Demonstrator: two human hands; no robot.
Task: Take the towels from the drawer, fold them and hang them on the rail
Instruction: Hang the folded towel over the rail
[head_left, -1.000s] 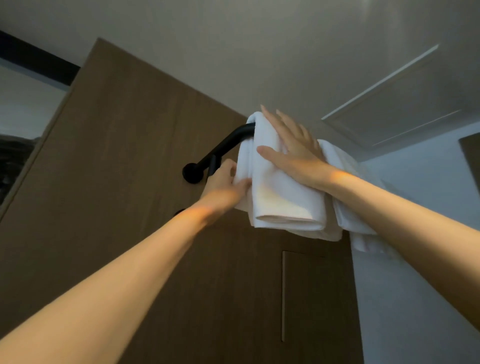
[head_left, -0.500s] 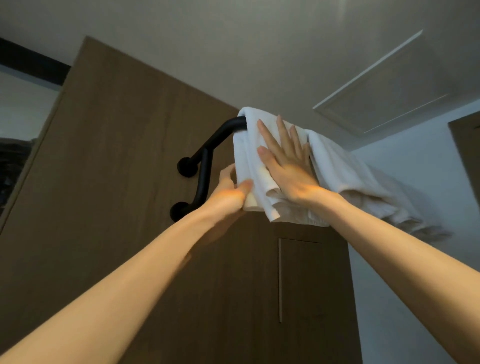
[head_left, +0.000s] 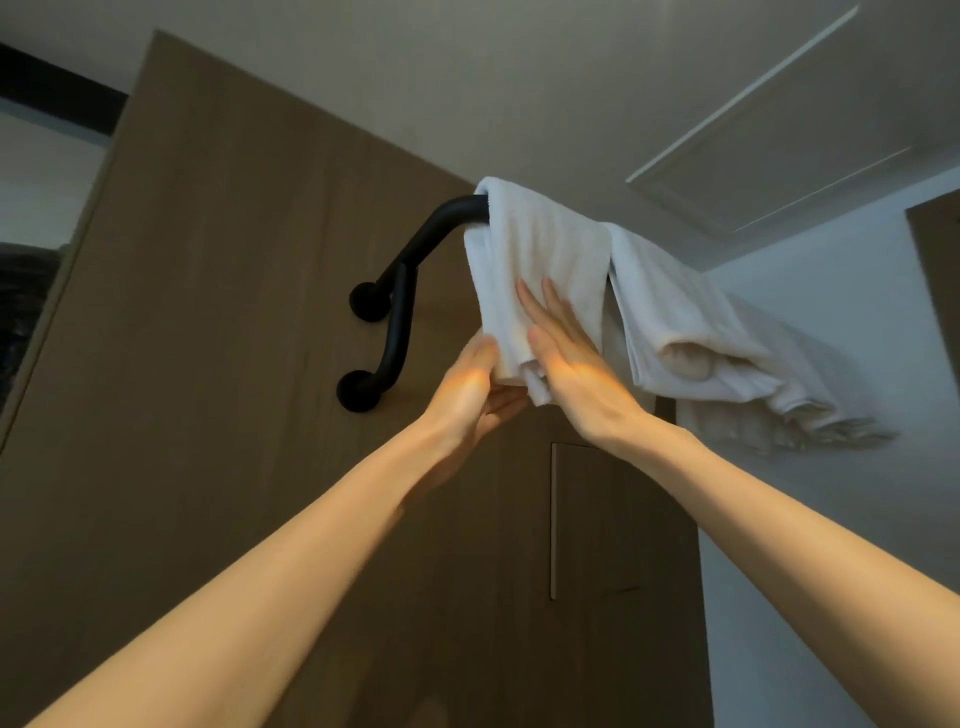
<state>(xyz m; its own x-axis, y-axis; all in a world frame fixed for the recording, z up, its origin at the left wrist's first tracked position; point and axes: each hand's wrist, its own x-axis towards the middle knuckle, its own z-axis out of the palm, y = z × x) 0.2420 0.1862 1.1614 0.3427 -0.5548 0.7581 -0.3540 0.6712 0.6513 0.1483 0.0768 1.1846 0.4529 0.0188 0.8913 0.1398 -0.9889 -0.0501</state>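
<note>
White towel (head_left: 540, 260) lies under the flat right hand (head_left: 576, 374), whose fingers are straight and close together on its front. The left hand (head_left: 465, 389) pinches its lower left edge between thumb and fingers. The towel hangs folded over the black rail (head_left: 431, 244), touching a second towel (head_left: 691, 322) to its right, against a wooden panel (head_left: 234, 338).

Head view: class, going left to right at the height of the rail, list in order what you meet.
wooden panel → black rail → first white towel → second white towel → pale wall
</note>
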